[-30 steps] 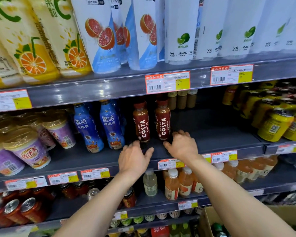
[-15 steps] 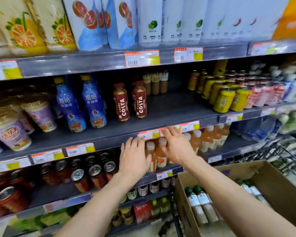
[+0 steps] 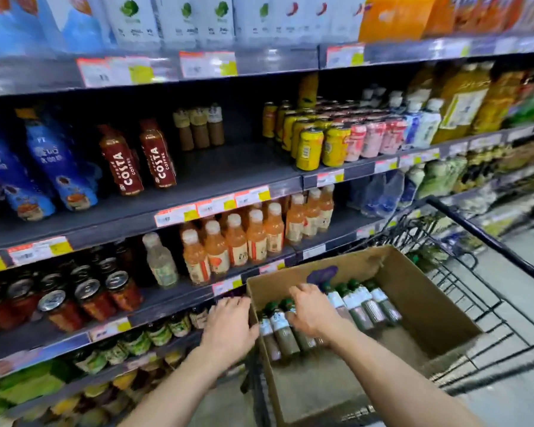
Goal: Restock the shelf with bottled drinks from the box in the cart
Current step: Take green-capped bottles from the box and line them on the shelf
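An open cardboard box (image 3: 420, 291) sits in a black wire cart (image 3: 487, 272) at the lower right. Several green-capped bottles (image 3: 359, 303) of brownish drink lie inside it. My right hand (image 3: 313, 309) is inside the box, fingers spread over the left group of bottles; whether it grips one is hidden. My left hand (image 3: 228, 328) hovers at the box's left wall, fingers apart, holding nothing. On the middle shelf (image 3: 228, 177) two brown Costa coffee bottles (image 3: 139, 158) stand at the front, three similar small bottles (image 3: 199, 127) far back.
Yellow and pink cans (image 3: 336, 137) fill the shelf to the right of the open stretch. Blue bottles (image 3: 43, 171) stand left of the Costa pair. Orange drinks (image 3: 247, 238) and dark cans (image 3: 84, 294) sit one shelf lower. The aisle floor (image 3: 524, 251) runs to the right.
Both hands have dropped from the shelf's front edge down to the box in the cart. The view has swung right and down, bringing the whole box and cart into sight.
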The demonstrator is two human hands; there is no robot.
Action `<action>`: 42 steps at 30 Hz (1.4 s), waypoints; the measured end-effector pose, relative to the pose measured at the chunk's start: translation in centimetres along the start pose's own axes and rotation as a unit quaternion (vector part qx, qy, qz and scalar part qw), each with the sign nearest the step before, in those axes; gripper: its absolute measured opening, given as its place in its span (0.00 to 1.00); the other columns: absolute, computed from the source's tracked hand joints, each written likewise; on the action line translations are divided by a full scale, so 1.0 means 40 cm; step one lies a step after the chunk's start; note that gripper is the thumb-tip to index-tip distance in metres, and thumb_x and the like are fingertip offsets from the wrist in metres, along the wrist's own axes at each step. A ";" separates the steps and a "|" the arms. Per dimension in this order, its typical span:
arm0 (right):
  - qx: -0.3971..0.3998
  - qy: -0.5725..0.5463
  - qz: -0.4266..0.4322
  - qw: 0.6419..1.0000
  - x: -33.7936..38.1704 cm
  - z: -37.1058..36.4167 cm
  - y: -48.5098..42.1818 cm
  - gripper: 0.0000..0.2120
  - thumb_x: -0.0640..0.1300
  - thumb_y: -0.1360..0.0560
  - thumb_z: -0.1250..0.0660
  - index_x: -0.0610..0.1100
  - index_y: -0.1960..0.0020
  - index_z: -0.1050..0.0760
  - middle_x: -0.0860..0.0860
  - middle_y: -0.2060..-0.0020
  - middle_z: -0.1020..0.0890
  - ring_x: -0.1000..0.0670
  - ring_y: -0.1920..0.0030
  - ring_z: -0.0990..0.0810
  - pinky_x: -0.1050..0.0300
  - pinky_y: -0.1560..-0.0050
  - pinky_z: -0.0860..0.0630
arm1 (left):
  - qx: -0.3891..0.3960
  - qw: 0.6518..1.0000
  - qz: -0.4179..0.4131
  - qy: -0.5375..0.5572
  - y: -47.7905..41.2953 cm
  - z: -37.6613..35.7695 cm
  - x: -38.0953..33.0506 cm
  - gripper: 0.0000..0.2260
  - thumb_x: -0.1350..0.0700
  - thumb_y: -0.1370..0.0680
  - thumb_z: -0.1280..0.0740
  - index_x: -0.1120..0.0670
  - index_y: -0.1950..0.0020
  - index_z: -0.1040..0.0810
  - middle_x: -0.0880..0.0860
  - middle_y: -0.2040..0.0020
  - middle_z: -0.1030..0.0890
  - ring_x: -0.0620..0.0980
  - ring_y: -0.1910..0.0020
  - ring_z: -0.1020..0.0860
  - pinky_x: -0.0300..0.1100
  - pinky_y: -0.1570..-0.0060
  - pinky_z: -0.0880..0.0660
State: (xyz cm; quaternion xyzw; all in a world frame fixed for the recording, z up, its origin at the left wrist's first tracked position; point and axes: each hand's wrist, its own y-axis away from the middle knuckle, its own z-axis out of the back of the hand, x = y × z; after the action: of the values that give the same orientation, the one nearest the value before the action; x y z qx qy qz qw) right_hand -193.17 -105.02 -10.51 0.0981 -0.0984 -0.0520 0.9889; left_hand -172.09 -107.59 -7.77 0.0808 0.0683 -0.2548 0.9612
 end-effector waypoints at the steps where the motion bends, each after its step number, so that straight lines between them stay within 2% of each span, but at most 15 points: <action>1: 0.010 -0.001 0.000 1.000 -0.046 -0.026 0.014 0.28 0.55 0.24 0.35 0.44 0.28 0.33 0.43 0.35 0.26 0.40 0.32 0.31 0.47 0.33 0.30 | 0.015 1.000 0.002 -0.001 -0.006 -0.035 -0.039 0.25 0.42 0.23 0.38 0.51 0.29 0.30 0.51 0.33 0.25 0.54 0.32 0.31 0.48 0.32 0.34; 5: 0.053 -0.007 -0.017 0.998 -0.225 -0.112 0.070 0.23 0.56 0.22 0.40 0.45 0.31 0.30 0.43 0.35 0.25 0.40 0.32 0.30 0.47 0.34 0.31 | 0.083 0.995 0.037 0.036 -0.030 -0.162 -0.198 0.25 0.43 0.23 0.37 0.54 0.30 0.30 0.55 0.33 0.25 0.56 0.33 0.30 0.48 0.34 0.32; 8: 0.112 -0.029 -0.039 0.993 -0.348 -0.151 0.102 0.25 0.55 0.23 0.38 0.46 0.29 0.32 0.42 0.32 0.27 0.38 0.32 0.29 0.45 0.35 0.28 | 0.108 0.990 0.072 0.050 -0.042 -0.240 -0.300 0.23 0.43 0.22 0.37 0.53 0.30 0.30 0.55 0.34 0.24 0.56 0.33 0.30 0.48 0.35 0.32; 11: 0.160 -0.037 -0.060 0.985 -0.454 -0.176 0.107 0.25 0.53 0.24 0.38 0.47 0.28 0.32 0.44 0.33 0.25 0.40 0.33 0.29 0.47 0.36 0.26 | 0.151 0.980 0.104 0.072 -0.053 -0.310 -0.372 0.24 0.45 0.22 0.37 0.55 0.28 0.32 0.55 0.33 0.25 0.56 0.31 0.31 0.48 0.33 0.33; 14: 0.186 -0.043 -0.081 0.978 -0.525 -0.199 0.092 0.26 0.55 0.23 0.38 0.47 0.28 0.33 0.45 0.33 0.25 0.42 0.31 0.30 0.48 0.34 0.28 | 0.187 0.970 0.134 0.077 -0.066 -0.365 -0.417 0.24 0.45 0.22 0.37 0.54 0.29 0.31 0.55 0.33 0.25 0.55 0.31 0.31 0.46 0.33 0.33; 17: 0.205 -0.056 -0.107 0.971 -0.560 -0.223 0.056 0.23 0.54 0.24 0.38 0.49 0.31 0.30 0.46 0.36 0.22 0.42 0.34 0.25 0.49 0.37 0.26 | 0.216 0.956 0.167 0.104 -0.101 -0.409 -0.449 0.23 0.46 0.22 0.36 0.54 0.30 0.31 0.56 0.32 0.25 0.56 0.31 0.32 0.46 0.33 0.33; 21: 0.201 -0.090 -0.128 0.967 -0.580 -0.261 -0.044 0.18 0.55 0.24 0.38 0.46 0.39 0.25 0.43 0.42 0.18 0.40 0.40 0.20 0.49 0.41 0.23 | 0.188 0.946 0.215 0.156 -0.207 -0.466 -0.471 0.20 0.45 0.22 0.36 0.54 0.34 0.29 0.56 0.38 0.22 0.58 0.36 0.27 0.51 0.38 0.27; 25: 0.151 -0.132 -0.154 0.968 -0.570 -0.302 -0.149 0.24 0.63 0.22 0.42 0.43 0.41 0.26 0.42 0.43 0.18 0.40 0.41 0.19 0.48 0.44 0.23 | 0.136 0.924 0.281 0.222 -0.335 -0.521 -0.476 0.23 0.40 0.22 0.36 0.56 0.36 0.27 0.59 0.42 0.19 0.60 0.40 0.23 0.48 0.45 0.26; 29: 0.140 -0.151 -0.185 0.961 -0.569 -0.345 -0.214 0.26 0.64 0.23 0.39 0.42 0.39 0.30 0.41 0.42 0.19 0.39 0.40 0.21 0.50 0.46 0.25 | 0.126 0.891 0.338 0.275 -0.423 -0.578 -0.478 0.29 0.37 0.24 0.34 0.58 0.34 0.28 0.60 0.38 0.21 0.62 0.38 0.23 0.48 0.45 0.26; 32: 0.149 -0.166 -0.198 0.955 -0.582 -0.375 -0.235 0.28 0.63 0.23 0.37 0.39 0.39 0.29 0.39 0.41 0.19 0.38 0.39 0.21 0.51 0.45 0.26 | 0.130 0.875 0.360 0.295 -0.450 -0.614 -0.480 0.31 0.37 0.25 0.31 0.58 0.31 0.29 0.60 0.36 0.23 0.62 0.36 0.25 0.48 0.42 0.27; 37: 0.152 -0.220 -0.207 0.941 -0.593 -0.394 -0.244 0.25 0.59 0.26 0.30 0.38 0.42 0.26 0.39 0.43 0.18 0.39 0.42 0.20 0.53 0.49 0.26 | 0.136 0.853 0.381 0.328 -0.469 -0.634 -0.466 0.25 0.39 0.30 0.26 0.54 0.41 0.24 0.55 0.43 0.18 0.57 0.45 0.20 0.43 0.53 0.26; 39: 0.158 -0.233 -0.211 0.936 -0.594 -0.390 -0.238 0.24 0.58 0.26 0.29 0.39 0.43 0.24 0.41 0.46 0.17 0.40 0.44 0.19 0.52 0.49 0.24 | 0.140 0.847 0.375 0.350 -0.467 -0.631 -0.458 0.23 0.41 0.31 0.25 0.53 0.43 0.22 0.53 0.46 0.16 0.54 0.48 0.19 0.42 0.52 0.23; 42: 0.155 -0.261 -0.207 0.930 -0.588 -0.382 -0.208 0.20 0.57 0.27 0.29 0.40 0.47 0.24 0.45 0.55 0.17 0.42 0.49 0.18 0.52 0.51 0.22 | 0.149 0.843 0.362 0.370 -0.442 -0.622 -0.446 0.25 0.42 0.31 0.25 0.54 0.40 0.22 0.53 0.43 0.17 0.54 0.46 0.19 0.44 0.46 0.23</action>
State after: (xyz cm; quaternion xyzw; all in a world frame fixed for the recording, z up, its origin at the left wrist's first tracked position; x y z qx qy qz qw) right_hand -213.67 -107.44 -31.25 0.2512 -0.3372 -0.2634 0.8683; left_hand -198.54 -109.45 -31.15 0.3302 0.3455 0.1529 0.8650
